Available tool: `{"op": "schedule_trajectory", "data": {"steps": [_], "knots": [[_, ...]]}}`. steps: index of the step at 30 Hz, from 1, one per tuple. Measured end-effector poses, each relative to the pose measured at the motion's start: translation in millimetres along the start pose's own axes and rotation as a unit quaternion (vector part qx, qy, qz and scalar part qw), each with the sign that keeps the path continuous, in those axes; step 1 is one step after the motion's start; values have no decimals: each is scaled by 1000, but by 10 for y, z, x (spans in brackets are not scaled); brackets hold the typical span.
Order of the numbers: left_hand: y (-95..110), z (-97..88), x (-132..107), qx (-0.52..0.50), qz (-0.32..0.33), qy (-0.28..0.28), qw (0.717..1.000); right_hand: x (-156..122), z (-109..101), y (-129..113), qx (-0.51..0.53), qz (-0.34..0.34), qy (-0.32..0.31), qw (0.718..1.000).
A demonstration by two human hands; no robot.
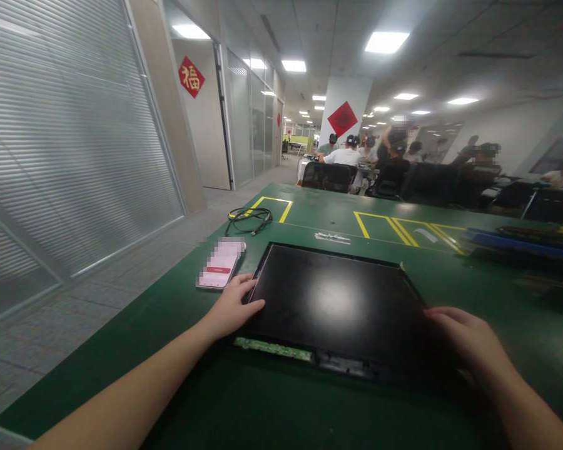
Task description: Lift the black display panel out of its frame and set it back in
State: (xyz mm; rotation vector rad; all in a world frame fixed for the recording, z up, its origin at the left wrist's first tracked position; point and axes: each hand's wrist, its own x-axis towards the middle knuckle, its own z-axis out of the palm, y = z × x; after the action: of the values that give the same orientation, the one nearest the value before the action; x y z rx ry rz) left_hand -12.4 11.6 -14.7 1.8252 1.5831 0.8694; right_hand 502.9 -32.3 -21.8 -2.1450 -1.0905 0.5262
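A flat black LCD screen panel (304, 281) lies face up on the green table, a round glare on its surface. Along its near edge a strip of green circuit board (273, 349) is exposed. My left hand (233, 304) grips the panel's left edge, thumb over the border and the other fingers partly hidden along the side. At the opposite edge, my right hand (466, 334) holds the panel with its fingers closed on the border; the fingertips underneath are out of sight.
Left of the panel lies a lit phone (221, 262), with a coiled black cable (249, 220) behind it. Small whitish scraps (332, 238) sit beyond the far edge. Yellow tape (380, 216) marks the green table (122, 362). Blurred dark and blue items (520, 250) are at right. People sit farther back.
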Motion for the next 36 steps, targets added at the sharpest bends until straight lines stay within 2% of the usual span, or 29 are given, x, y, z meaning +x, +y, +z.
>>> {"op": "schedule_trajectory", "data": {"steps": [7, 18, 22, 26, 29, 32, 36], "knots": [[-6, 6, 3, -10, 13, 12, 1000, 1, -26, -46, -26, -14, 6, 1000], [39, 23, -49, 28, 26, -21, 999, -63, -4, -107, -28, 0, 5, 1000], [57, -42, -86, 36, 39, -54, 997, -76, -21, -126, -42, -4, 8, 999], [88, -216, -91, 58, 70, -116, 989, -108, -20, -152, -41, -13, 13, 999], [122, -343, -87, 72, 117, -156, 978, -153, 0, -194, -59, -38, 31, 997], [152, -410, -87, 68, 130, -190, 971, -201, 28, -228, -79, -76, 51, 993], [175, -417, -93, 40, 142, -202, 968, -235, 70, -219, -66, -125, 25, 990]]}}
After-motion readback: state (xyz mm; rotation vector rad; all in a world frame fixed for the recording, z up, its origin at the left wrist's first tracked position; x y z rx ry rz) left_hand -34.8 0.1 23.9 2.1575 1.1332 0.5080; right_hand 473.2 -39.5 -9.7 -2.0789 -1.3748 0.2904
